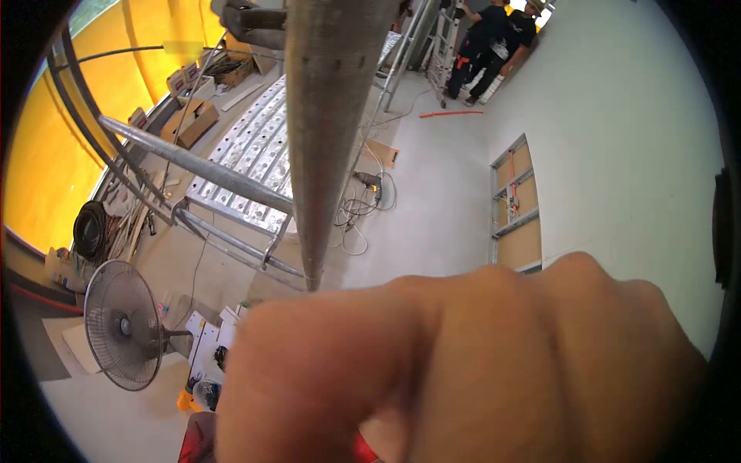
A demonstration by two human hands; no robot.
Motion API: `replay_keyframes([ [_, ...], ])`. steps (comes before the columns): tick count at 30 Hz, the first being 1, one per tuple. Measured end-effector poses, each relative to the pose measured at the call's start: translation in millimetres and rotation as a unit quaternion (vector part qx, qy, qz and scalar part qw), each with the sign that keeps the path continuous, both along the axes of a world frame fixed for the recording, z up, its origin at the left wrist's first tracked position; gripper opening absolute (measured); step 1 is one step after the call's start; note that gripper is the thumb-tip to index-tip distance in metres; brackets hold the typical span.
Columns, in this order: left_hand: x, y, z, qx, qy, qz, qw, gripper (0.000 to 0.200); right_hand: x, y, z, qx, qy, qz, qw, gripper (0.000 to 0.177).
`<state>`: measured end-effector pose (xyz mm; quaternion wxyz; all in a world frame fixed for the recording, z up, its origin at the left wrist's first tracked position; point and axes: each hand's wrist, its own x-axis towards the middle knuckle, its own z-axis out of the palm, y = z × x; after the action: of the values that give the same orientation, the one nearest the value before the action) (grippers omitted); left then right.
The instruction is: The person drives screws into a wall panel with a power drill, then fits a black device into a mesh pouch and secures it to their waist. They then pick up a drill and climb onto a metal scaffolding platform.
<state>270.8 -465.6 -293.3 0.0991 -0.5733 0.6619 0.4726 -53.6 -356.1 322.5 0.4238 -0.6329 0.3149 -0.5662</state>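
Observation:
Very close to the camera, my right hand (478,370) fills the lower middle and right of the view. Its fingers are curled, with the knuckles along the top; what they hold, if anything, is hidden. Behind it a thick upright metal pole (332,116) runs down from the top edge, and its lower end passes near the hand's upper edge. A small red patch shows below the curled fingers. My left hand is not in view.
Left of the pole are a scaffold tube (197,167), a perforated metal platform (251,150) and a fan (123,326). A corded drill (369,182) lies on the floor. Two people (494,50) stand near a ladder (442,50). A pale wall (617,139) has a framed opening.

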Motion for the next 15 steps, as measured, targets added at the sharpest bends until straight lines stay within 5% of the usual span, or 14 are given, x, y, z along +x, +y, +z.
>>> replay_keyframes([
  [5,-2,9,6,0.02,0.011,-0.029,0.999,0.036,38,-35,-11,0.003,-0.01,0.104,0.995,0.022],
  [8,-3,3,8,0.031,0.038,-0.045,0.998,0.034,38,-36,-61,-0.168,0.0,-0.007,0.986,0.032],
  [9,-1,2,9,0.034,0.059,-0.027,0.997,0.033,24,-30,-82,-0.148,0.039,0.009,0.988,0.03],
  [11,0,-9,29,0.055,0.107,0.104,0.987,0.031,-1,-14,-117,-0.06,-0.001,-0.034,0.998,0.026],
  [12,17,-26,-23,0.134,0.1,0.184,0.969,0.032,-12,0,-138,0.05,-0.007,-0.118,0.992,0.033],
  [13,25,-26,-15,0.128,0.154,0.286,0.937,0.037,-23,10,-153,0.078,-0.094,-0.138,0.983,0.049],
  [15,36,-45,24,0.117,0.15,0.335,0.923,0.036,-42,21,-181,0.051,-0.135,-0.245,0.959,0.054],
])
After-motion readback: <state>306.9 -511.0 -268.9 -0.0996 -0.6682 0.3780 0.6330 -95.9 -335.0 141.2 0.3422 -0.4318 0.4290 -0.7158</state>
